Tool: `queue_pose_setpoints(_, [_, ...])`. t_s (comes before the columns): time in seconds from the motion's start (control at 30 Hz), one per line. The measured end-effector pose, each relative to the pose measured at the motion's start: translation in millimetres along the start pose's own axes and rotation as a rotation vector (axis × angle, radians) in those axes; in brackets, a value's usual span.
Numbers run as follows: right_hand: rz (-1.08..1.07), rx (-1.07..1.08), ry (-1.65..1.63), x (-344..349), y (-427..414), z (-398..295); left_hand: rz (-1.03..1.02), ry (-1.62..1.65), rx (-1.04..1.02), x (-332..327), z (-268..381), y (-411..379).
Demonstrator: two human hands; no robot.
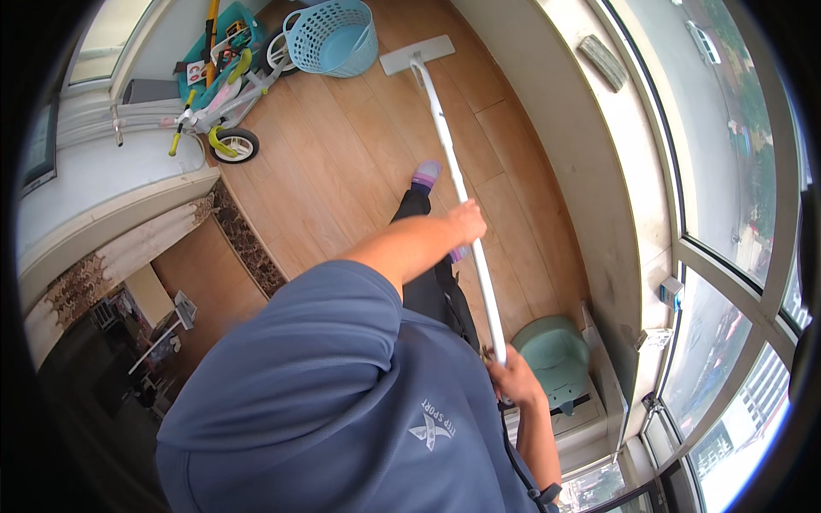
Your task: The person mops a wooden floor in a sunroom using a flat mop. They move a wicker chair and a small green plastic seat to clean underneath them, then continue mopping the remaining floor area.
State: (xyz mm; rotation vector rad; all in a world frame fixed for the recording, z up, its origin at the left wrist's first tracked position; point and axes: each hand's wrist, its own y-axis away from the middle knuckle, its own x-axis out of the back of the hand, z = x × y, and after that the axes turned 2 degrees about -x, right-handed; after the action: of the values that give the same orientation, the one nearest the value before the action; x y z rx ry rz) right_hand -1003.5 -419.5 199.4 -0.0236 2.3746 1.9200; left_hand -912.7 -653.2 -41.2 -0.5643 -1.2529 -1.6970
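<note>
A white flat mop (452, 154) reaches diagonally across the view, its pale rectangular head on the wood-look floor beside the blue basket. My left hand (469, 221) grips the middle of the pole and looks slightly blurred. Lower down, my right hand (513, 379) is closed around the pole near its top end, close to my body. Both of my feet, in purple-and-grey footwear, are on the floor left of the pole, one partly hidden by my left forearm and the pole.
A blue laundry basket (333, 42), a balance bike (234, 115) and a teal bin of toys (224, 58) stand at upper left. A green seat-like item (551, 353) is at lower right. Windows and a sill (616, 128) holding small items line the right. A stone threshold (247, 237) lies left.
</note>
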Motion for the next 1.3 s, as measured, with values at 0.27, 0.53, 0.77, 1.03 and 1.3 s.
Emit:
queue_pose_setpoints(0.27, [-0.072,-0.191,-0.006,40,122,149,0.086,0.290,-0.036,-45,210,24])
queue_pose_setpoints(0.53, [-0.231,0.032,-0.177,-28,29,92,0.149,0.152,0.182,-61,90,87])
queue_pose_setpoints(0.77, [-0.194,0.108,-0.337,-103,-34,18,0.184,-0.009,0.325,-55,-19,127])
queue_pose_setpoints(1.03, [-0.211,0.016,-0.345,-117,-44,-58,0.163,0.086,0.303,-43,-80,121])
queue_pose_setpoints(1.3, [-0.096,-0.248,-0.073,-52,75,17,0.123,0.375,0.051,-36,70,97])
